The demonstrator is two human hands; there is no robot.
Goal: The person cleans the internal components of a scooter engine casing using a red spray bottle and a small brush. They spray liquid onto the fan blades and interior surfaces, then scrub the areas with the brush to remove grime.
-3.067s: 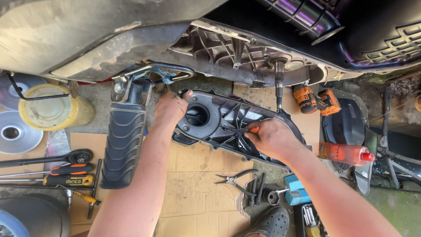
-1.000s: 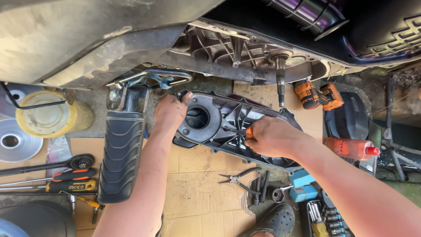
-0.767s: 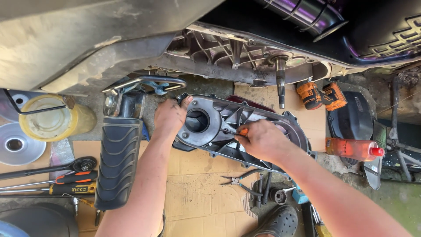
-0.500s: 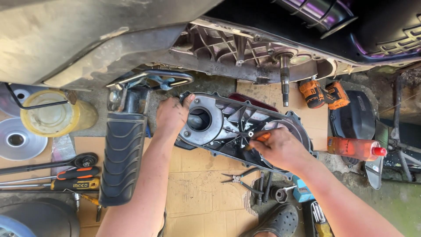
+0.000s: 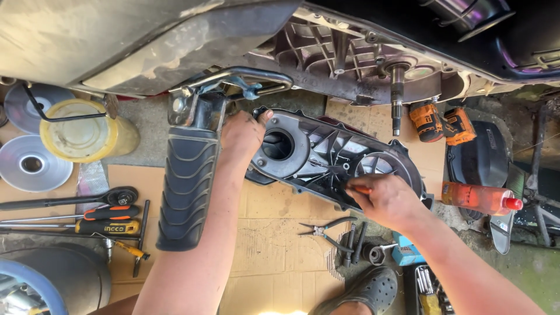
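Both forearms reach up from the bottom edge toward a dark engine cover (image 5: 335,157) lying tilted on cardboard (image 5: 274,256) below the open engine case (image 5: 350,52). The left hand (image 5: 242,137) is curled over the cover's left rim beside its round opening, fingers closed on the edge, thumb raised. The right hand (image 5: 388,201) is closed around a small tool with an orange handle (image 5: 363,189), its tip pressed into the cover's ribbed inside; the tip itself is hidden by ribs and fingers. Left of the left arm stands a ribbed black footrest (image 5: 186,186). Pliers (image 5: 324,230) lie below the cover, an orange bottle (image 5: 478,198) and a drill (image 5: 440,121) to the right
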